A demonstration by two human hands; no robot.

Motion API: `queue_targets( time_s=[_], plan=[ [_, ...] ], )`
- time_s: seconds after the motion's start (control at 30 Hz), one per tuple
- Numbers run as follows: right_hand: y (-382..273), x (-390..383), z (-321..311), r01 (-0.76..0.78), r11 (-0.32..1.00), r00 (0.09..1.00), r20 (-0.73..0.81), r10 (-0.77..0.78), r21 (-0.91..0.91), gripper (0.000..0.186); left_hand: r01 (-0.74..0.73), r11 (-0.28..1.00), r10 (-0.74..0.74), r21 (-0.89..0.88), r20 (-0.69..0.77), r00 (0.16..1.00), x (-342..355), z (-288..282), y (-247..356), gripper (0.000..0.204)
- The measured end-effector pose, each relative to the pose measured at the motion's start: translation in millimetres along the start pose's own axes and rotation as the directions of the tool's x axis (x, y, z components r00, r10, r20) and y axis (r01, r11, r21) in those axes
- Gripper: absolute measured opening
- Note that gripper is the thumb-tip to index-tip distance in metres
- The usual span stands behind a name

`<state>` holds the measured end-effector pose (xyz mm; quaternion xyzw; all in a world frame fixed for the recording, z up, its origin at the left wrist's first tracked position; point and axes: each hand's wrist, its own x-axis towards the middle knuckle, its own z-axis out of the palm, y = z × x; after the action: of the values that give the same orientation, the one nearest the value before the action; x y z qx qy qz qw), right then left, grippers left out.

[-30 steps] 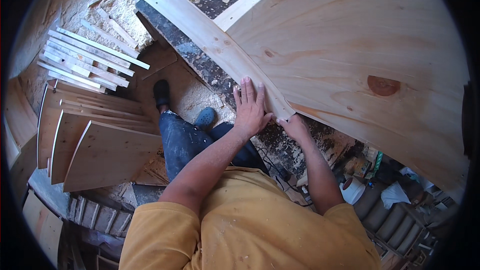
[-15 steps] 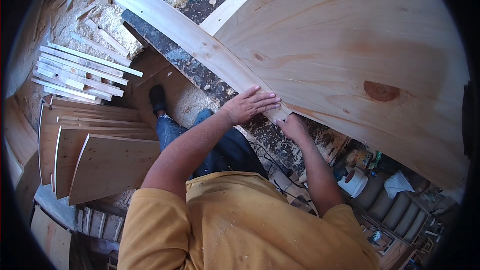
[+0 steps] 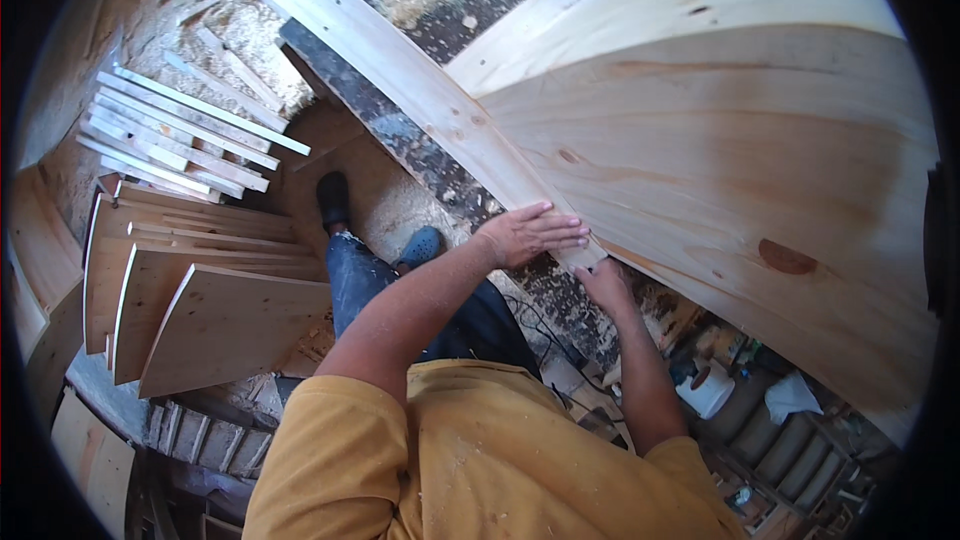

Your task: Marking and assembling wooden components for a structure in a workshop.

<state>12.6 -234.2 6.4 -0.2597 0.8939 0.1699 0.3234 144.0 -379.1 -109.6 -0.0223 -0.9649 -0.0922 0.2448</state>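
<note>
My left hand (image 3: 525, 233) lies flat, fingers extended, across a long pale wooden plank (image 3: 400, 80) near its lower end. Just right of and below it, my right hand (image 3: 605, 285) grips that end of the plank, its fingertips partly hidden. The plank runs up diagonally to the upper left, over a dark, paint-spattered bench (image 3: 360, 100), along the edge of a large curved plywood panel (image 3: 700, 170) that fills the right side.
Pale wooden strips (image 3: 190, 125) and several curved plywood pieces (image 3: 235, 320) stand at the left. Sawdust and offcuts (image 3: 230, 80) lie beyond. A white bucket (image 3: 705, 390), white bag (image 3: 790, 395) and cables (image 3: 555, 350) sit low on the right, near the bench.
My left hand has turned from pointing up along the plank to lying across it, toward the right. Both hands, the plank and the panel sit lower in the picture as the view shifted.
</note>
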Motion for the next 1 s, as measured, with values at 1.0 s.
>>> queue_targets(
  time_s=[1.0],
  plan=[
    [54, -15, 71, 0.085, 0.438, 0.992, -0.116, 0.045, 0.895, 0.018, 0.093, 0.987, -0.062, -0.132, 0.222, 0.973, 4, -10, 10, 0.056]
  ],
)
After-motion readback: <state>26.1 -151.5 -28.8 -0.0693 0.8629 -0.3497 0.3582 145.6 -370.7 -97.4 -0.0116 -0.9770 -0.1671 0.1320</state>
